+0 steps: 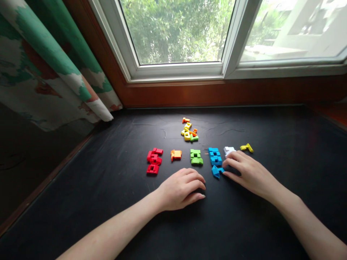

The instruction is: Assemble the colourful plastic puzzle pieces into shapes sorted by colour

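Head view: poised right hand at the nearest blue piece on the bench; could not tell whether pinched. Rested left hand with digits apart. Judged piece light, stiff, slightly slick, sturdy; best gripped by opposite edges.

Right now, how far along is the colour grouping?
Red group looks done; no red elsewhere. Right hand is at the blue group and white group, grip unclear; left hand rests. Remaining: mixed pile holds yellow, orange and green, matching the right-end yellow, orange group and green group.
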`<state>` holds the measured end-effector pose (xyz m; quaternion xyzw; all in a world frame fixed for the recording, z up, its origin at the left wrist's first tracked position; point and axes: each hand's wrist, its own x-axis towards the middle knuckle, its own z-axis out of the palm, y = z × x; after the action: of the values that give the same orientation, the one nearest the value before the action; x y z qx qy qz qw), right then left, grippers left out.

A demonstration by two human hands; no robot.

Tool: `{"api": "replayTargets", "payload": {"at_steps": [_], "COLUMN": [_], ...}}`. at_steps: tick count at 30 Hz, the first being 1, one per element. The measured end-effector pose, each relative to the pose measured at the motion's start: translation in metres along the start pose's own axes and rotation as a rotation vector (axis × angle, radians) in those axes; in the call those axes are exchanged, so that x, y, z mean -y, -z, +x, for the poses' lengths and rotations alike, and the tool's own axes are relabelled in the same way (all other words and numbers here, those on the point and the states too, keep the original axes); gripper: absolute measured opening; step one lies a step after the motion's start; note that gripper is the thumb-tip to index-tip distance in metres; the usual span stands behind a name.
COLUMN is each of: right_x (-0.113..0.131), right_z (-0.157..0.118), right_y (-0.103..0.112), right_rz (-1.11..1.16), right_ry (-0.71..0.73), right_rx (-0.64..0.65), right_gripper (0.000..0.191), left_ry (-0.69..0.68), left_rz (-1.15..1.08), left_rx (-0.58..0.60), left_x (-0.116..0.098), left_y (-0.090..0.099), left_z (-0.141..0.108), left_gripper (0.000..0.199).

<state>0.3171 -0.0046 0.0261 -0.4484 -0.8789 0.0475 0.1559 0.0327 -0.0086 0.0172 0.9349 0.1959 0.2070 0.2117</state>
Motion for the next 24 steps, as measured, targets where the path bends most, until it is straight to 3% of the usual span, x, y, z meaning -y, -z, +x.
{"api": "replayTargets", "payload": {"at_steps": [9, 15, 20, 24], "right_x": [0.005, 0.039, 0.073, 0.080], "right_z": [0.000, 0.001, 0.002, 0.002], "right_y": [0.004, -0.006, -0.022, -0.029], "right_rz": [0.057, 0.202, 0.303, 0.366], "right_ry": [0.028, 0.174, 0.340, 0.368], "right_rx": [-0.111, -0.117, -0.029, -0.008], "right_gripper": [0.006, 0.014, 0.017, 0.018], "left_ry": [0.040, 0.143, 0.284, 0.372], "left_rz": [0.024, 0.138, 0.240, 0.408], "left_rx": [-0.048, -0.154, -0.188, -0.145], "left_x": [-0.002, 0.002, 0.023, 0.050], "left_y": [0.001, 0.013, 0.038, 0.052], "left_z": [0.001, 0.004, 0.017, 0.041], "left_gripper": [0.018, 0.014, 0.014, 0.024]}}
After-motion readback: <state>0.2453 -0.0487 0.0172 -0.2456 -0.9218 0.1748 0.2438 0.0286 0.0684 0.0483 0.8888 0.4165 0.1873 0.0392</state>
